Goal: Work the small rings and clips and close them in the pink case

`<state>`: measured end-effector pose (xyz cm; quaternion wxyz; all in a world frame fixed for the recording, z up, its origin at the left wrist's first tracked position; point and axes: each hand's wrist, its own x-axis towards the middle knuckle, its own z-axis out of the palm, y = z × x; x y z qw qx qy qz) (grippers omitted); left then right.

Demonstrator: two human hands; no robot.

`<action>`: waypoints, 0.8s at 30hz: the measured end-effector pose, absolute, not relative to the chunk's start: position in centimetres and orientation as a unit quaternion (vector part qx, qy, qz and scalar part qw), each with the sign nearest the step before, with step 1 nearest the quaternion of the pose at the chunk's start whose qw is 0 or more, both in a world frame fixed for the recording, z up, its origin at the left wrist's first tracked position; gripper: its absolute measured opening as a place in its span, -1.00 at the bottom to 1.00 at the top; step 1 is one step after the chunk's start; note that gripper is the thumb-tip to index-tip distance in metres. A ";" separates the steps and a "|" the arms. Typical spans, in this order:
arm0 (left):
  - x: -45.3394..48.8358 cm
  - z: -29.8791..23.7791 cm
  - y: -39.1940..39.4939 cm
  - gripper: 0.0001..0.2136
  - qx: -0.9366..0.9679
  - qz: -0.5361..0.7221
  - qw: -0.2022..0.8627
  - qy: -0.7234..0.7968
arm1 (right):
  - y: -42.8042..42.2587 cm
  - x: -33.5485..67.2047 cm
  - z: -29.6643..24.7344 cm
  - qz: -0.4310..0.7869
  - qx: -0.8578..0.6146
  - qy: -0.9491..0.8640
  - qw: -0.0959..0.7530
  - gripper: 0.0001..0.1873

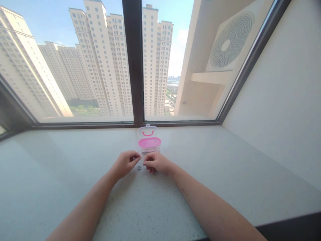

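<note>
Both my hands are down on the pale speckled stone bench [225, 174], meeting in the middle. My left hand [124, 164] has its grip pinched tight, and my right hand [157, 163] is curled closed too, fingertips on the stone. Whether either pinch holds anything is too small to tell. A small dark ring [139, 167] lies between them. Just on the far side stands a small clear plastic box with a pink rim [149, 144], its lid [147, 131] up.
</note>
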<state>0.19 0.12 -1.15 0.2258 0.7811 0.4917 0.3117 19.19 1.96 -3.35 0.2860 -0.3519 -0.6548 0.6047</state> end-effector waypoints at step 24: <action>-1.0 -0.6 0.9 -0.75 0.668 0.373 0.140 0.629 | 1.8 19.2 -3.3 0.596 -0.353 -0.660 0.291 -0.85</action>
